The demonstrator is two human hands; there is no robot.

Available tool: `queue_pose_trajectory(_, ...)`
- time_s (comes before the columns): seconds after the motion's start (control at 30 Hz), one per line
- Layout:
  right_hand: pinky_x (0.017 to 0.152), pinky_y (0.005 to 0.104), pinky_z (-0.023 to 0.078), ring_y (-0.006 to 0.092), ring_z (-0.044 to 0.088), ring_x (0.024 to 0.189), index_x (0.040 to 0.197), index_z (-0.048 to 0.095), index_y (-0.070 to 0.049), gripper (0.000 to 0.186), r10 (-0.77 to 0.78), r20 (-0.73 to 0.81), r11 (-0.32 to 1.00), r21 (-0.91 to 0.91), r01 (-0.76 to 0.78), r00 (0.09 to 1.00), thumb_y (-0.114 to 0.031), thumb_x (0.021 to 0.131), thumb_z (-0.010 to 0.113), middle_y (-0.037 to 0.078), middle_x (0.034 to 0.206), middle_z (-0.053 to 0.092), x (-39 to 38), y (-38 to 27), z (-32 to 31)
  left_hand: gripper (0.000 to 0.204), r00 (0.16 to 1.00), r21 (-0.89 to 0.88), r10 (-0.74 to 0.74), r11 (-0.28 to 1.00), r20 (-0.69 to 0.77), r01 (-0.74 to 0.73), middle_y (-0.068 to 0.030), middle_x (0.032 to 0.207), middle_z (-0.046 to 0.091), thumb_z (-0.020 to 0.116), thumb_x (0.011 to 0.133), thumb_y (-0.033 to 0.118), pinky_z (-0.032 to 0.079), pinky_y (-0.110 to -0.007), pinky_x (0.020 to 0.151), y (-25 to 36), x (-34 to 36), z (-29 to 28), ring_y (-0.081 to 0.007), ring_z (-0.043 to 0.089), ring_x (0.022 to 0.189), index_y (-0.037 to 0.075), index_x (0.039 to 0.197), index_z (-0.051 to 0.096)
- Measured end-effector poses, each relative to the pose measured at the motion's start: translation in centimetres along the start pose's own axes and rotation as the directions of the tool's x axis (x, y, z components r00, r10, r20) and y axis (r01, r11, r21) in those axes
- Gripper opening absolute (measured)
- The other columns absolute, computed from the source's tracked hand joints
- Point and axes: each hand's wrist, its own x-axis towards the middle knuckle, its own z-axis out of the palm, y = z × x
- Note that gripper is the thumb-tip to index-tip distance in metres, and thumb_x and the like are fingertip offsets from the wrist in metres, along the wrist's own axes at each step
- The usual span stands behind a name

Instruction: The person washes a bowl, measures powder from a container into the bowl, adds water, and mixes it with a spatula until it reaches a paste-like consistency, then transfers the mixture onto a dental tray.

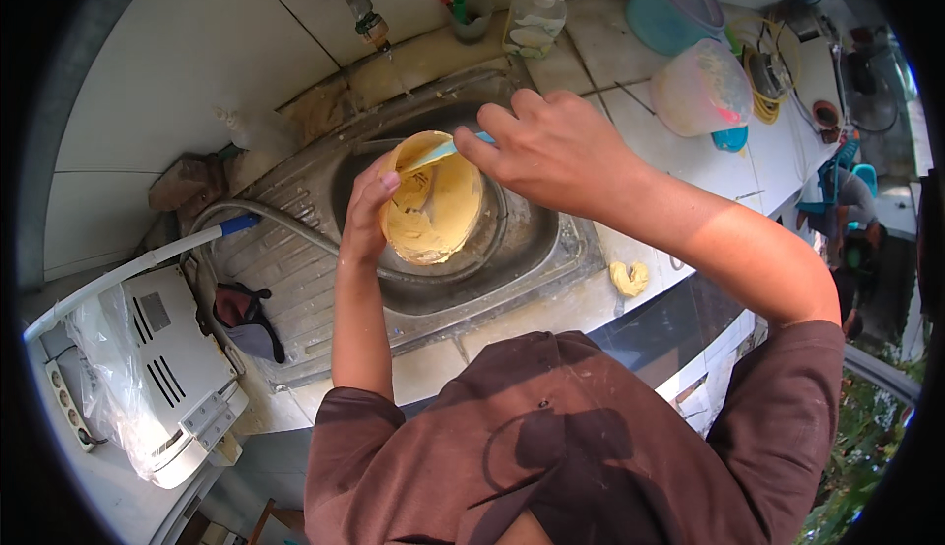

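Observation:
Over the sink basin, my left hand (370,212) is closed around the side of a round tub (445,225). Its mouth faces me, and thick yellow paste coats the inside. My right hand (556,146) grips a light blue spatula (440,154) near its end. The spatula's blade reaches into the tub's upper part and carries a yellow smear. Part of its handle is hidden by my right fingers.
Beneath the tub is a metal sink (305,299), with a tap (364,3) above and a grey hose (285,225) across it. A soap bottle (535,28), a pinkish container (701,87) and a teal tub (669,8) stand behind. A yellow lump (629,278) lies on the right counter; a white appliance (172,348) stands left.

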Motion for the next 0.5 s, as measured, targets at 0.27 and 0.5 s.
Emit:
queue_pose_trajectory(0.27,0.058,0.0451,0.054,0.0356,0.067,0.066,0.107,0.055,-0.001,0.032,0.347,0.299,0.721,0.521,-0.457,0.889,-0.005,0.076,0.06,0.017,0.102,0.069,-2.6,-6.1,2.4,0.071,0.886,-0.108,0.316,0.922,-0.34,-0.371,-0.0157,0.131,0.054,0.058,0.083,0.045,0.042,-0.04,0.106,-1.7,1.2,1.4,-0.0275,0.052,0.123,0.001,0.138,0.045)
queue_pose_trajectory(0.5,0.052,0.0368,0.052,0.0244,0.066,0.062,0.115,0.06,-0.008,0.036,0.138,0.038,0.964,0.224,-0.143,0.99,-0.01,0.079,0.059,0.011,0.112,0.061,-1.9,-1.1,-0.8,0.089,0.939,-0.735,0.175,0.586,-0.296,-0.341,-0.0165,0.134,0.053,0.056,0.082,0.071,0.04,-0.049,0.108,-2.3,-1.0,4.3,-0.032,0.049,0.126,0.002,0.137,0.047)
